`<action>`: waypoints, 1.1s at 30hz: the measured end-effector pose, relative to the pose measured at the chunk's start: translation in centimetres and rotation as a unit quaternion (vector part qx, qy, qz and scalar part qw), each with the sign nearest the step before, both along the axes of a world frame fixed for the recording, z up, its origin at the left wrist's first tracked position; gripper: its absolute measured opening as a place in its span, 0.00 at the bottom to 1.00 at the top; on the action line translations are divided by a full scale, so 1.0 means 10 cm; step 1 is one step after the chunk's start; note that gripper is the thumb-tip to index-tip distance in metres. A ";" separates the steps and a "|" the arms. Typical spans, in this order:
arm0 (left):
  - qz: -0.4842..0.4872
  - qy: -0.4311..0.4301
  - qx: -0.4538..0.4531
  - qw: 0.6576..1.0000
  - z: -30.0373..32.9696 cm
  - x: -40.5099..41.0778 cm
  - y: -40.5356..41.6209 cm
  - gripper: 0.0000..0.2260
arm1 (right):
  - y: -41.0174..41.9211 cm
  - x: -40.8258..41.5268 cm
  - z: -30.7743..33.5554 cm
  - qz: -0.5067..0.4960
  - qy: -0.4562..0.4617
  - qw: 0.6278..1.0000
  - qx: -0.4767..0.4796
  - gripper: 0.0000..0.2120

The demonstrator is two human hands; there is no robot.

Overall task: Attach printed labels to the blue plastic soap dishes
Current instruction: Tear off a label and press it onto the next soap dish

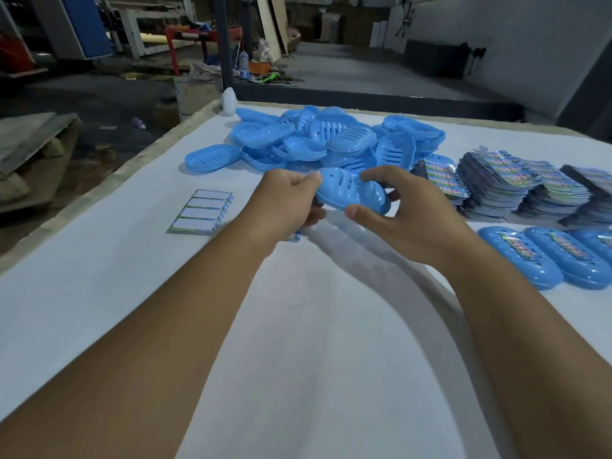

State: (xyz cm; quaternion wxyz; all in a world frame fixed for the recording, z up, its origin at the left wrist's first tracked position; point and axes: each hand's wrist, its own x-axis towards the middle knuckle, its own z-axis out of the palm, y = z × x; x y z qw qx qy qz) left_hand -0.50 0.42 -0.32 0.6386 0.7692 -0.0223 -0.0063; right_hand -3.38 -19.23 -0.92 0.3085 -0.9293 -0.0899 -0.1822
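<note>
Head view gives me one blue soap dish (352, 193) lifted above the white table (298, 342), slotted face up and tilted, held between both hands. My left hand (288, 200) grips its left end, thumb on the upper rim and the other fingers curled underneath. My right hand (394, 210) takes the right end, index finger laid over the top edge and thumb pressing the near rim, the rest of the fingers tucked behind the dish.

Just behind it I see the loose heap of unlabelled dishes (331, 140), piled at all angles, with one single dish (212, 158) lying apart at the heap's left edge. To the right of the heap stand the stacks of printed labels (496, 183), fanned out in several leaning bundles. Nearer me on the right, a row of labelled dishes (543, 256) lies side by side, each with a coloured label on its top.

Left of my hands a sheet of white stickers (202, 211) rests flat on the table. A small printed piece (293, 238) peeks out under my left wrist; I cannot tell what it is. A white object (229, 101) stands at the far table corner.
</note>
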 end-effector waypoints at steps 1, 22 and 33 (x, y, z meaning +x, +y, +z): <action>0.020 -0.038 0.094 0.995 -0.03 0.00 0.03 0.18 | -0.01 0.00 -0.01 0.004 0.020 1.000 -0.010 0.25; 0.105 -0.052 0.357 0.927 -0.01 0.03 0.30 0.23 | 0.04 -0.06 0.03 -0.018 0.106 0.990 -0.088 0.31; 0.040 -0.020 -0.132 0.990 0.18 0.04 0.15 0.11 | 0.27 -0.07 0.11 0.039 0.030 0.966 0.255 0.09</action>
